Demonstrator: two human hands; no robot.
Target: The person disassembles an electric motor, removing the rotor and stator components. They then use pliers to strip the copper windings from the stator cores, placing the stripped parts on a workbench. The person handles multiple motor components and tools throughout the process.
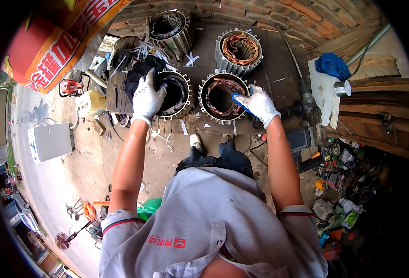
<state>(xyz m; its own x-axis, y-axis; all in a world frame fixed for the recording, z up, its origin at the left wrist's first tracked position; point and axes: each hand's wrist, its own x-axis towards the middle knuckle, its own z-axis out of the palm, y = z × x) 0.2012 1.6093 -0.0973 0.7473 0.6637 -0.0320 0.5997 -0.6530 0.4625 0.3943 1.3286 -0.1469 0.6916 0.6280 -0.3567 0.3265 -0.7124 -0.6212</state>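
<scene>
Head view. Four ribbed, cylindrical motor stators stand open end up on a dark worktable (204, 42): two in the near row, two behind. The left hand (149, 98), in a white glove, lies at the left rim of the near-left stator (174, 100), with thumb and fingers apart; whether it grips the wall cannot be told. The right hand (260, 104), in a white glove with blue facing, lies over the right rim of the near-right stator (222, 98), one blue-coated digit reaching over the opening; firmness of hold cannot be told. Reddish windings line this stator and the far-right stator (239, 51); dark windings line the near-left stator and the far-left stator (169, 28). A dark cloth (135, 78) lies beside the left hand. White strips (192, 59) lie between the rear stators. A blue cloth (332, 66) rests at right, near a metallic spool (342, 88).
</scene>
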